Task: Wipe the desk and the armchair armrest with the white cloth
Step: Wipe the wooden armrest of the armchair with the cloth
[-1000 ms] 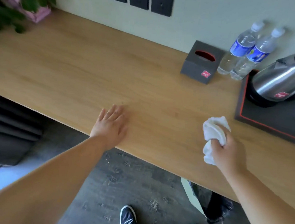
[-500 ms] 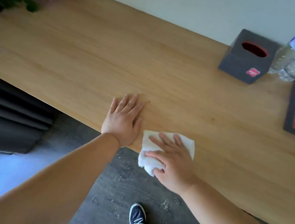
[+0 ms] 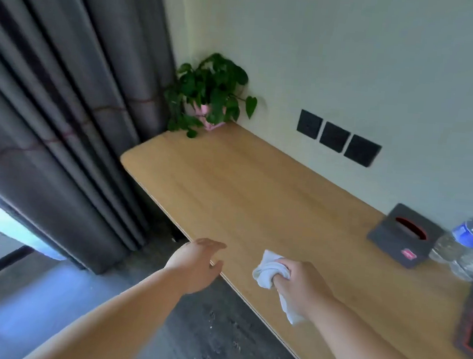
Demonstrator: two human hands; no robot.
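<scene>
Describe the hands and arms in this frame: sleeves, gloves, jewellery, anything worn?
Nothing worn that shows. The left hand and right hand are bare, no gloves, and no rings or watch are visible. Both forearms are uncovered up to the frame edge, so no sleeve shows.

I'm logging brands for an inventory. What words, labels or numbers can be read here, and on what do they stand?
No text can be read.
Tissue box: a small red tag on its front side, too blurred to read.
Water bottles: blue labels, print too small and blurred.
Wall sockets: dark plates, no marking seen.
White cloth in the right hand: no marking seen.
</scene>
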